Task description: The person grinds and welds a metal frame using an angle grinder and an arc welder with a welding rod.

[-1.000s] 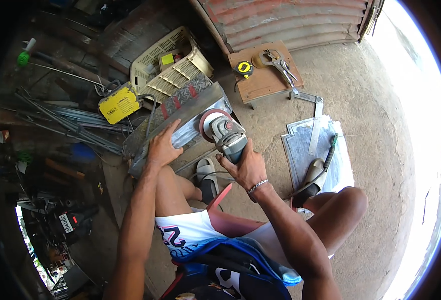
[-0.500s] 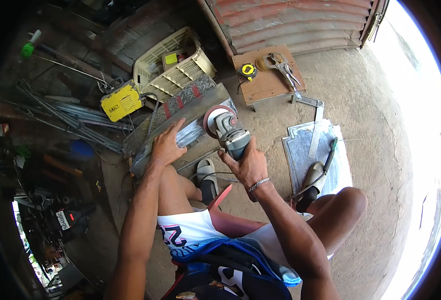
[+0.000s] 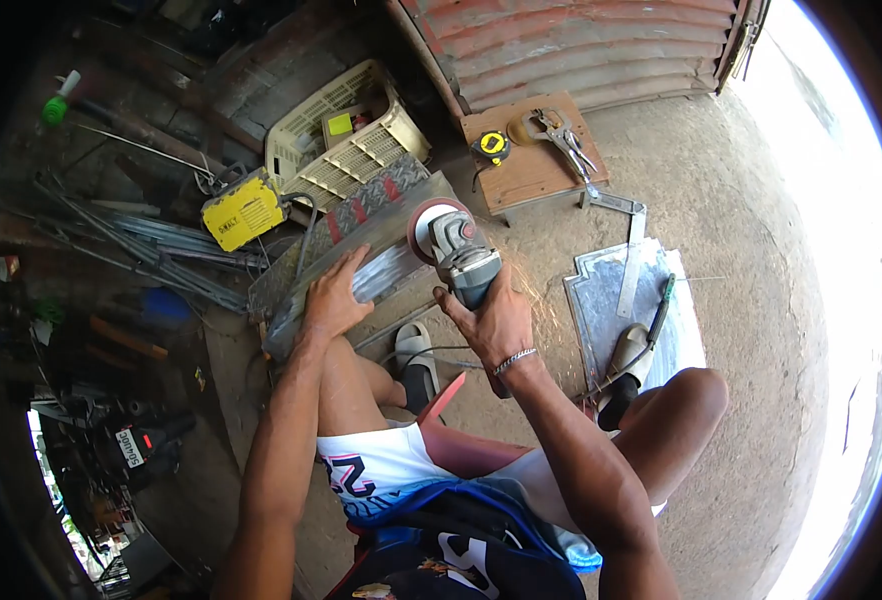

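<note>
My right hand (image 3: 501,325) is wrapped round the body of an angle grinder (image 3: 469,262). The grinder's reddish disc (image 3: 423,232) meets the far right part of a long metal piece (image 3: 386,272), which has a shiny, bare strip along its near side. Sparks (image 3: 546,300) fly off to the right of the tool. My left hand (image 3: 336,303) lies on the near left part of the metal, fingers stretched out and thumb apart. What supports the metal underneath is mostly hidden.
Behind the metal stand a yellow machine (image 3: 244,210) and a cream plastic crate (image 3: 356,150). A small wooden table (image 3: 531,180) carries a tape measure (image 3: 491,147) and locking pliers (image 3: 561,140). A sheet of metal (image 3: 601,300) lies by my foot, with a hinged metal arm (image 3: 629,270) over it.
Sparks now spray to the right of the grinder, where none showed before. The grinder has shifted very slightly; my left hand stays on the metal.
</note>
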Motion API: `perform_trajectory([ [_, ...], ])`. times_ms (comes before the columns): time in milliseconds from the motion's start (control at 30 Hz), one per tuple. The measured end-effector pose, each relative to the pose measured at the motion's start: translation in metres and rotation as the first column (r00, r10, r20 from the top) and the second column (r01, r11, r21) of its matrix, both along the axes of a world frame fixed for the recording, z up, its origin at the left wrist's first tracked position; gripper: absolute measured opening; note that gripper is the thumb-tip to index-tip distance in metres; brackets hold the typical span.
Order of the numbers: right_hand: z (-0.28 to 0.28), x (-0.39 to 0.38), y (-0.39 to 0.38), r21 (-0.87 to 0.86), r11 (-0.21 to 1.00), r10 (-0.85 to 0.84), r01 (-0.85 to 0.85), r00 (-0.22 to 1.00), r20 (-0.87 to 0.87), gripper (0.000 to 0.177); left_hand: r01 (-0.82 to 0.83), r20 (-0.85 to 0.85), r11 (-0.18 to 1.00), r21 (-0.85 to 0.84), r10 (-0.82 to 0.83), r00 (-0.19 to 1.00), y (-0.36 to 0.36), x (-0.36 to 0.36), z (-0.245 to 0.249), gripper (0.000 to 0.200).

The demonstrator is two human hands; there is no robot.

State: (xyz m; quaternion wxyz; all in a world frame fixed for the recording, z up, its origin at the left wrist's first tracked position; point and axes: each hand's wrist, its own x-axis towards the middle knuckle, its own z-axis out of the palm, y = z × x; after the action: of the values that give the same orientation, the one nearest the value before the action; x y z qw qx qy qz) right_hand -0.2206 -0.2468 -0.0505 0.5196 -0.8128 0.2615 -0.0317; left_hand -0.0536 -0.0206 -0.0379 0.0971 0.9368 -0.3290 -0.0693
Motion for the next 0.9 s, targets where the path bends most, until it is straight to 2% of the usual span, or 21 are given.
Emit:
perform_trajectory([
  [133, -0.002, -0.006, 0.000, -0.010, 0.999, 0.049, -0.049, 0.998, -0.026, 0.087, 0.001, -0.010, 1.000, -0.003, -0.001, 1.000, -0.004, -0.001, 0.004, 0.091],
  [200, -0.002, -0.009, 0.001, 0.011, 0.999, 0.035, -0.034, 0.998, -0.049, 0.080, -0.006, -0.029, 1.000, -0.025, 0.005, 1.000, -0.002, 0.000, 0.002, 0.091],
  [333, -0.002, -0.009, -0.003, -0.032, 0.998, 0.051, -0.053, 0.997, -0.051, 0.084, -0.009, -0.023, 0.999, -0.031, 0.009, 1.000, 0.002, 0.001, -0.002, 0.091],
  [533, -0.006, -0.007, -0.007, -0.017, 0.999, -0.047, 0.047, 0.999, 0.022, 0.083, 0.003, -0.022, 0.999, -0.035, -0.004, 1.000, 0.004, 0.003, -0.003, 0.093],
  [700, -0.007, -0.021, 0.005, -0.007, 0.997, 0.075, -0.076, 0.994, -0.076, 0.082, 0.006, -0.021, 0.999, -0.035, -0.007, 1.000, 0.003, 0.006, -0.004, 0.092],
  [900, -0.017, -0.027, 0.014, 0.000, 0.995, 0.095, -0.095, 0.993, -0.076, 0.081, 0.009, -0.025, 0.999, -0.040, -0.010, 1.000, 0.004, 0.004, -0.001, 0.092],
])
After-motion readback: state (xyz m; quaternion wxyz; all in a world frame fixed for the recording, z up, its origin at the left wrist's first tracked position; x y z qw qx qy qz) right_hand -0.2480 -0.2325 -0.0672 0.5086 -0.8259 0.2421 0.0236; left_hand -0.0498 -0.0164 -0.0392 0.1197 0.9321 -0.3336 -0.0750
